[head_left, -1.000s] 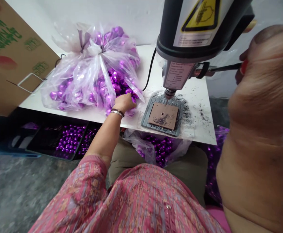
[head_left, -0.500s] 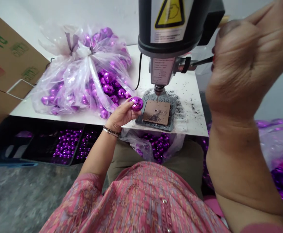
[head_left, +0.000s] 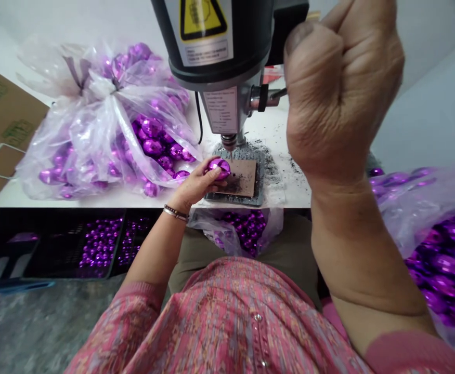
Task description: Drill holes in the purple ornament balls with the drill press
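Note:
My left hand [head_left: 199, 183] is closed on a shiny purple faceted ball [head_left: 220, 168], fingers and thumb around it. The ball is held over the left side of a brown square board [head_left: 246, 182] with a small hole, just beside the thin drill bit [head_left: 231, 155] of a bench drill press [head_left: 221, 109]. My right hand [head_left: 340, 98] is raised at the right of the machine, its fingers curled in a fist around the lever handle [head_left: 278, 94]; the grip itself is hidden by the hand.
Clear plastic bags [head_left: 94, 119] of purple balls stand on the white table [head_left: 20, 195] at left, beside a cardboard box [head_left: 1, 114]. Dark shavings [head_left: 270, 166] lie around the drill base. Below are a black crate [head_left: 59, 254] and an open bag [head_left: 246, 231] of balls; another bag [head_left: 445, 244] is at right.
The view has shifted, so the machine and table sit further left. My left hand has brought the ball in over the board, nearer the bit. My right hand stays closed at the lever.

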The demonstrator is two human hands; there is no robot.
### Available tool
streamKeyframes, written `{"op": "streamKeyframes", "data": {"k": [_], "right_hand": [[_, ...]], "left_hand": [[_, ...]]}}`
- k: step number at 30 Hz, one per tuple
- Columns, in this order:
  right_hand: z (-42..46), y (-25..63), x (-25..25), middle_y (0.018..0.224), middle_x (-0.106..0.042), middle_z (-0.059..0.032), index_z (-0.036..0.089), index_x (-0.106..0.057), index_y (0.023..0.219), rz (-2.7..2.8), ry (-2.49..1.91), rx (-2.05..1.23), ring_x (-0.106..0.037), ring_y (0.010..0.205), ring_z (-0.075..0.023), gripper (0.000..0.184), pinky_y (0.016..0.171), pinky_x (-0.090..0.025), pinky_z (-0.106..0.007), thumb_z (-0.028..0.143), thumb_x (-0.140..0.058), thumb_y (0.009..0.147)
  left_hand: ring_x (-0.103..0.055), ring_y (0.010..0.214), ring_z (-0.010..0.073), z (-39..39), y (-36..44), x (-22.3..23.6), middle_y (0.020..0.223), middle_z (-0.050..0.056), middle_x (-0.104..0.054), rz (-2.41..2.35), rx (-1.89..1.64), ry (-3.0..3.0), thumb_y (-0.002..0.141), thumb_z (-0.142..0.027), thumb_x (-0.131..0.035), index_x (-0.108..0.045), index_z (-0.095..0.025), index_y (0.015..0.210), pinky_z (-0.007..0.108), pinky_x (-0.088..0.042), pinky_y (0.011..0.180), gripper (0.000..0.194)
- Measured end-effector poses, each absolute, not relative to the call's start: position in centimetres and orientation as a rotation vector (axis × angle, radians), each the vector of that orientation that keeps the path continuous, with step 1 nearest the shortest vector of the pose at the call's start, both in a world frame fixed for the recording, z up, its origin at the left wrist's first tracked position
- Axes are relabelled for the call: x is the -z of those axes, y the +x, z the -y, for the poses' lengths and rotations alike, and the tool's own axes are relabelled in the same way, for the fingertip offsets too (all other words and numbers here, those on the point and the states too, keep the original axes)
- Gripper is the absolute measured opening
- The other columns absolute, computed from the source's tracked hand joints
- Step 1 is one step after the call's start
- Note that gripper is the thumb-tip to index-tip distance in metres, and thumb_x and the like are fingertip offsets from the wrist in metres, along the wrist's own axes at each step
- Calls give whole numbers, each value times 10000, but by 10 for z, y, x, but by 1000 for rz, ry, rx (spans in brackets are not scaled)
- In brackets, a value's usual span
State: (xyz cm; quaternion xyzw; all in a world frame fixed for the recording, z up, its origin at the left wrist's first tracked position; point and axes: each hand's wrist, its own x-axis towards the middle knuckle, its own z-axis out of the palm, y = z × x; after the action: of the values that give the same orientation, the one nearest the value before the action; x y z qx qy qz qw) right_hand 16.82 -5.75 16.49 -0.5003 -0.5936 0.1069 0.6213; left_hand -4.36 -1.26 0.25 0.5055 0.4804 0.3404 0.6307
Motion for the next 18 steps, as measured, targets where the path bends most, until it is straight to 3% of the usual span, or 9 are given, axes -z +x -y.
{"op": "streamKeyframes", "data": {"k": [2,6,11,14,18], "right_hand": [[58,169,-164,779,-362,50,154,-372,853,1377,-1156,-247,-314,711,68,138,759,-289,-29,273,-340,916],[60,170,-165,844,-404,32,84,-532,1060,1428,-1191,-246,-344,748,68,335,804,-304,-27,276,-287,937],[61,169,-164,891,-377,-5,106,-525,1040,1425,-1259,-222,-359,779,41,322,827,-329,-80,294,-280,950],[59,170,-162,903,-433,-8,130,-510,1024,1454,-1265,-183,-410,795,22,307,863,-344,-137,315,-270,971],[59,171,-159,929,-462,-15,149,-508,1046,1490,-1251,-166,-467,837,10,326,878,-364,-163,339,-250,986]], "left_hand": [[-722,858,181,12,-43,-4,1098,74,-707,-1085,-792,1183,836,-438,-775,-505,-275,1467,242,-522,642,705],[-707,815,176,8,-39,-8,1100,75,-704,-1203,-789,1295,789,-371,-802,-562,-242,1407,235,-491,610,676],[-641,705,132,1,-32,-10,1032,49,-720,-1344,-744,1445,691,-314,-861,-646,-206,1313,260,-514,652,667],[-649,786,167,-2,-31,-8,968,32,-736,-1361,-718,1545,678,-327,-861,-695,-189,1254,303,-549,752,615],[-662,968,220,-5,-30,-6,1040,32,-754,-1387,-699,1694,667,-327,-853,-713,-184,1239,364,-543,927,606]]}}
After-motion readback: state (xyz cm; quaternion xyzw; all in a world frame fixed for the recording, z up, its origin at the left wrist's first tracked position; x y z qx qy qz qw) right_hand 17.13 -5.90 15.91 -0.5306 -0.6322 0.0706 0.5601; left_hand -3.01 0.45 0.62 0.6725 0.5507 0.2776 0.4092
